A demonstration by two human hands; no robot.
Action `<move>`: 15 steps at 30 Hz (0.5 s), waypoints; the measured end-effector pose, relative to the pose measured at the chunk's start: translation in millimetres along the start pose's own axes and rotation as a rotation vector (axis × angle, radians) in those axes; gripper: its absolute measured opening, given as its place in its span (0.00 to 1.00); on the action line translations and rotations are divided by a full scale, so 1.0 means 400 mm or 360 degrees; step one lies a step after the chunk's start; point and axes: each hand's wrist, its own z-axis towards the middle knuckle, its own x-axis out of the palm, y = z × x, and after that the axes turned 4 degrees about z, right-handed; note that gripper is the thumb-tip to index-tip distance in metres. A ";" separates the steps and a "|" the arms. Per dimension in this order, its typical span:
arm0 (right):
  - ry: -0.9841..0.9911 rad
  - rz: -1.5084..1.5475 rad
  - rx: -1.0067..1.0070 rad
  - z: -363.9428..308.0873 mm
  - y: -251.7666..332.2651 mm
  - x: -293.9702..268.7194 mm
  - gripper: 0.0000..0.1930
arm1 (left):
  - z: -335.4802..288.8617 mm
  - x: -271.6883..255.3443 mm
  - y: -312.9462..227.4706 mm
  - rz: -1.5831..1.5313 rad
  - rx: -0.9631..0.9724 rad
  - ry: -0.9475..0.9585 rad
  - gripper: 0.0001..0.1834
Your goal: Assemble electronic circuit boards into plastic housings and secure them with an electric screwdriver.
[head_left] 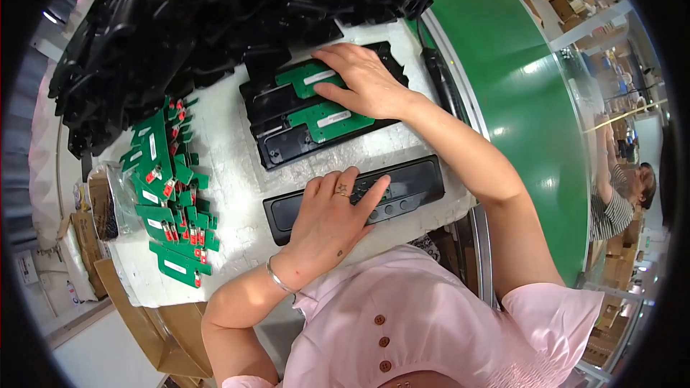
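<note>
My left hand (327, 212) lies over a long black plastic panel (420, 181) with round buttons, near the table's front edge. Its fingers are spread and rest on the panel, hiding its middle. Farther off, my right hand (366, 85) reaches across a black plastic tray-like part (284, 151). Thumb and fingers stand apart over a green circuit board (302, 80) with a white label, and the palm covers its right end. A second green circuit board (332, 122) sits in the same black part, nearer to me.
Several green circuit boards (172, 262) with red-and-silver pieces are heaped on the white work surface (223, 129) at left. A tall stack of black plastic parts (215, 21) fills the back. A clear plastic bag (126, 197) stands beyond the boards; a green surface (517, 100) runs along the right.
</note>
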 end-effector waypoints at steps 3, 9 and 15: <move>-0.0061 -0.0144 -0.0085 -0.023 0.024 0.002 0.29 | 0.006 0.000 0.007 -0.0012 0.0038 -0.0022 0.36; 0.0097 -0.0023 -0.0136 -0.135 0.121 -0.049 0.36 | -0.023 0.020 -0.021 0.0056 0.0018 -0.0035 0.35; 0.0455 -0.0193 -0.0319 -0.196 0.103 -0.090 0.34 | -0.024 0.048 -0.032 0.0197 0.0082 -0.0202 0.39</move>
